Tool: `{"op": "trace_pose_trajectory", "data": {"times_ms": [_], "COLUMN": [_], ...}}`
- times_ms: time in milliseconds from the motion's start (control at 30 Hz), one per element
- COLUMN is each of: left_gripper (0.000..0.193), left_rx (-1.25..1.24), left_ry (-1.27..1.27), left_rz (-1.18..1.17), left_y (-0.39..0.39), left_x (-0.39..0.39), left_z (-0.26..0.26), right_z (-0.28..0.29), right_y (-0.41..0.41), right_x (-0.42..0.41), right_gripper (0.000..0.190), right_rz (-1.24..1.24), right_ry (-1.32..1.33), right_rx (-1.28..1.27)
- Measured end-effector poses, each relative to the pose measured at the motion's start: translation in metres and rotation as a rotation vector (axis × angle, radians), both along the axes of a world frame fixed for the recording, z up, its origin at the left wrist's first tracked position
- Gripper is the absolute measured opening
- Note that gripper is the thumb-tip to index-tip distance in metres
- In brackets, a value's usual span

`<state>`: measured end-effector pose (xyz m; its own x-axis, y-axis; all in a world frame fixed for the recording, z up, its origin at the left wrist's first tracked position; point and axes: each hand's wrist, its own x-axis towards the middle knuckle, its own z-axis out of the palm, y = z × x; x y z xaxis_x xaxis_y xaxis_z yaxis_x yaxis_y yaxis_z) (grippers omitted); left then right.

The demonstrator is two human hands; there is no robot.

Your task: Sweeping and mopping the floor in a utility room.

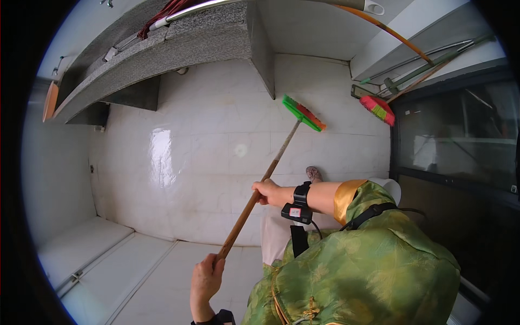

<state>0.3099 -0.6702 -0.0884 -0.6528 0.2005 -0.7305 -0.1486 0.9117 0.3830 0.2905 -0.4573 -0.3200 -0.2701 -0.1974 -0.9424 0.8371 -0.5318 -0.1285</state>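
A broom with a wooden handle [239, 219] slants across the view. Its green head [304, 113], with red and orange bristles, is at the pale tiled floor [211, 158]. My right hand [268, 191] grips the handle around its middle. Lower down, my left hand [208, 278] is wrapped about the handle's top end, thumb along the near side. A black strapped device [298, 211] sits on my right forearm. Part of my left wrist, with a dark band, is cut off by the bottom edge. One patterned shoe [314, 174] shows beyond my right arm.
A grey speckled stone counter [207, 36] spans the top left; a mop with red strands [166, 14] lies on it. Against the right wall lean several long handles and a red-and-yellow broom [378, 109]. A dark-framed glass door [455, 130] stands right, white cabinets [118, 260] lower left.
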Motion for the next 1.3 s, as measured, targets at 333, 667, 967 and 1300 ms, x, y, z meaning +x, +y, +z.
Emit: {"op": "trace_pose_trajectory", "data": {"times_ms": [333,667,967,1300], "left_gripper": [0.022,0.025,0.021,0.021], "left_rx": [0.578,-0.234,-0.133,0.397], "left_ry": [-0.695,-0.252,-0.084,-0.117], "left_rz": [0.761,0.584,1.020,1.116], "left_y": [0.223,0.153,0.172,0.135], "left_x": [0.038,0.113,0.172,0.113], "left_z": [-0.123,0.029,0.063,-0.053], "right_z": [-0.072,-0.011,0.054,0.012], "right_y": [0.228,0.058,-0.024,0.009], "right_x": [-0.020,0.062,0.026,-0.037], "right_gripper": [0.014,0.017,0.019,0.038], "right_rz": [0.131,0.418,0.624,0.629], "right_ry": [0.167,0.143,0.467,0.432], "right_rx": [0.514,-0.167,-0.336,0.280]}}
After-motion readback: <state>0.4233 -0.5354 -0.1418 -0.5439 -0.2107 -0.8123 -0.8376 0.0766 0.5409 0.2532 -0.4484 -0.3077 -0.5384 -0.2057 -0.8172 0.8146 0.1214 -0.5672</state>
